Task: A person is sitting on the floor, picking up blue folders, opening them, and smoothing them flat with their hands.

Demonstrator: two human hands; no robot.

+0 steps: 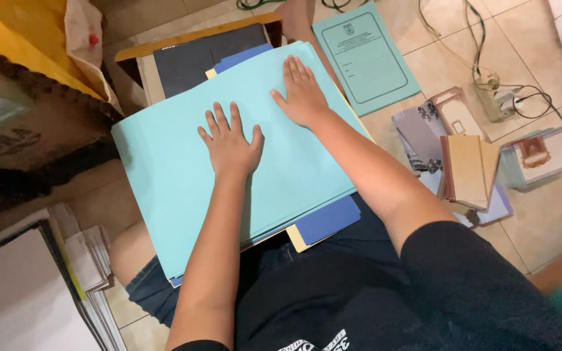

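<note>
Head view: a light-blue folder (183,188) lies on top of a stack across the person's lap, filling the centre of the picture, its long edges running from approx. 7 o'clock up to 1 o'clock. Both hands rest right on it, palms down.

Left hand (230,146) – flat on the folder's middle, fingers spread & pointing to 12 o'clock, thumb out toward 3 o'clock; not clenched, gripping nothing, just pressing the sheet. Forearm comes straight up from 6 o'clock.

Right hand (302,94) – also flat and released, up near the folder's far corner at approx. 1 o'clock from the left hand, fingers together pointing to 12, thumb out toward 9. Its arm runs in from 5 o'clock, elbow bent, black sleeve at the pic's lower right.

Under the folder: dark-blue sheets (326,220) and a yellow one poke out at the 5 o'clock edge, more blue at the 12 o'clock edge, all sitting over a dark board (196,58).

On the tiled floor at 1 o'clock from the right hand lies a green printed folder (365,58), near but not touching. Further to 3 o'clock – a pile of booklets (466,169) & a power strip (497,97) with cables.
</note>
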